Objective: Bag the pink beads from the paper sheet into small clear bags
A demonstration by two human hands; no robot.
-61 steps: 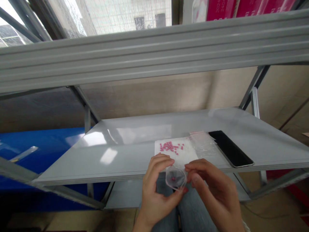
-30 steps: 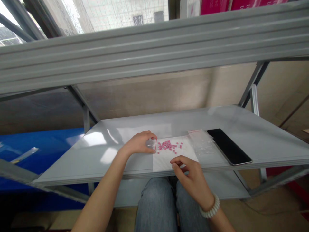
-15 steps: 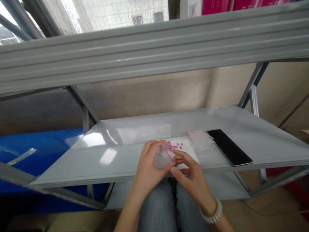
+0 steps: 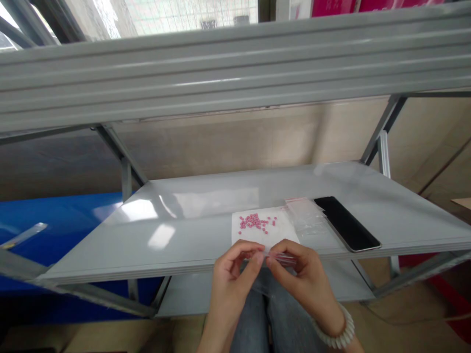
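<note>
Just off the shelf's front edge, my left hand (image 4: 237, 272) and my right hand (image 4: 300, 269) pinch a small clear zip bag (image 4: 263, 282) between thumbs and fingers. The fingertips of both hands nearly meet along its top, and the fingers cover much of it. I cannot make out what, if anything, is inside. Beyond my hands, a white sheet of paper (image 4: 287, 235) lies on the shelf with several small pink tablets (image 4: 253, 221) scattered over it. More clear zip bags (image 4: 303, 215) lie flat, overlapping the paper's right side.
A black phone (image 4: 348, 223) rests on the grey shelf (image 4: 198, 245) to the right of the bags. An upper shelf edge (image 4: 221, 83) crosses above, with slanted metal legs at both sides. Something blue (image 4: 73, 220) stands at the left.
Both hands have drawn back from the paper towards my lap, bringing the bag along, and the tablets now show fully. My right fingers, loosely curled before, now pinch the bag.
</note>
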